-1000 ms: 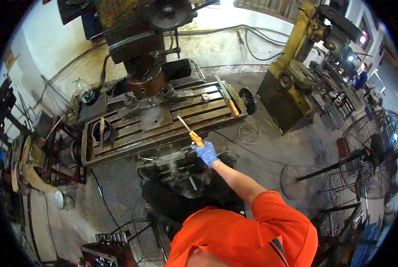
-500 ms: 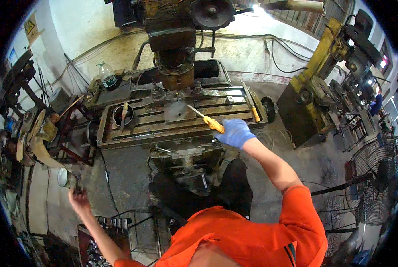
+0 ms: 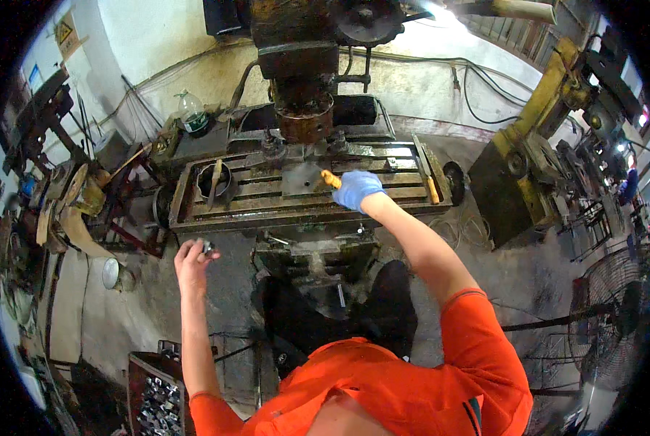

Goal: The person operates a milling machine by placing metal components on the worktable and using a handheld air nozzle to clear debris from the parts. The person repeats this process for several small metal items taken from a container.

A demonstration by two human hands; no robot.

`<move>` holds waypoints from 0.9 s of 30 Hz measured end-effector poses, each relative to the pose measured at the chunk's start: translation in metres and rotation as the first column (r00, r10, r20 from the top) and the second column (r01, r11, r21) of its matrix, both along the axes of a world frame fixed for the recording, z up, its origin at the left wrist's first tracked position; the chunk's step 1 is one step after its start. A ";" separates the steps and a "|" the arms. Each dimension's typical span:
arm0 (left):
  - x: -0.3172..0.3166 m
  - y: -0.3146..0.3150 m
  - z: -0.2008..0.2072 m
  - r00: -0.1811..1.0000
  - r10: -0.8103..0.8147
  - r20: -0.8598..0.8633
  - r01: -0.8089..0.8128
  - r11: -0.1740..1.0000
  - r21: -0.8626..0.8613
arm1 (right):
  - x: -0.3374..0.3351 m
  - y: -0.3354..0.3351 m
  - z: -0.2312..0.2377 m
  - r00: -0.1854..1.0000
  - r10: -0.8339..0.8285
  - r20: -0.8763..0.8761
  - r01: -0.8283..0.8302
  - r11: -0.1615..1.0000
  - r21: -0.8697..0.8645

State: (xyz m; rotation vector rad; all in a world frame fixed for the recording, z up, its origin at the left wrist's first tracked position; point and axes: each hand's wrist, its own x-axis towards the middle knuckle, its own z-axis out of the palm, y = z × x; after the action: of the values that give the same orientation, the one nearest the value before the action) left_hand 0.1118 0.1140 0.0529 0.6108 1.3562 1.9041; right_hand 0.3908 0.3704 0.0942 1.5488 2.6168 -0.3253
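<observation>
My bare left hand [image 3: 191,269] is raised in front of the milling machine table's left part. Its fingers pinch a small metal part [image 3: 209,249]. My right hand [image 3: 358,191], in a blue glove, is closed around a yellow-handled tool [image 3: 330,179] above the middle of the slotted machine table [image 3: 259,212]. The tool's slim shaft is hard to make out now. Just left of it lies a flat grey plate [image 3: 299,182] beneath the dark spindle head [image 3: 305,120]. A dark pot [image 3: 225,195] with a brush [image 3: 215,178] in it stands on the table's left end.
A yellow-handled tool [image 3: 432,190] lies along the table's right end. Below my left arm is a box of metal parts [image 3: 161,403]. A pale bucket [image 3: 112,274] stands on the floor at left. At right are a yellow machine [image 3: 518,163] and a fan [image 3: 612,312].
My left hand has come up and right from beside the bucket, with the metal part in its fingers. My right hand has moved slightly left and up with the yellow-handled tool.
</observation>
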 end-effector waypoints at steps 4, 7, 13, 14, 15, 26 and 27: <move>0.024 0.035 -0.006 0.967 -0.110 -0.229 0.075 0.985 -0.158 | 0.026 -0.023 0.004 0.992 0.123 0.010 -0.120 0.981 -0.152; 0.054 0.077 -0.002 0.934 -0.179 -0.308 0.127 0.975 -0.180 | 0.063 -0.040 0.012 0.977 0.185 -0.102 -0.199 0.969 -0.144; 0.092 0.177 -0.008 0.478 -0.146 -0.866 -0.161 0.955 -0.250 | 0.098 -0.070 0.020 0.967 0.255 -0.018 -0.255 0.964 -0.074; 0.098 0.190 -0.005 0.380 -0.155 -0.912 -0.234 0.938 -0.257 | 0.100 -0.068 0.024 0.974 0.218 -0.055 -0.222 0.973 -0.068; 0.101 0.202 -0.007 0.383 -0.150 -0.912 -0.256 0.931 -0.261 | 0.100 -0.068 0.030 0.979 0.184 -0.092 -0.190 0.980 -0.064; 0.081 0.236 -0.024 0.359 -0.390 -0.848 0.036 0.914 -0.405 | 0.097 -0.010 -0.063 0.703 -0.071 -0.708 -0.117 0.970 -0.214; 0.080 0.238 -0.025 0.302 -0.369 -0.879 0.010 0.923 -0.385 | 0.095 -0.008 -0.088 0.661 -0.134 -0.738 -0.076 0.967 -0.243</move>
State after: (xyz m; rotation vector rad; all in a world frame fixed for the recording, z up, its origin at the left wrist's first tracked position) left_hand 0.1923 0.3521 0.0275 1.8332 2.0870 0.9525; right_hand 0.4861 0.3628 0.0066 1.5888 2.8918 -1.5591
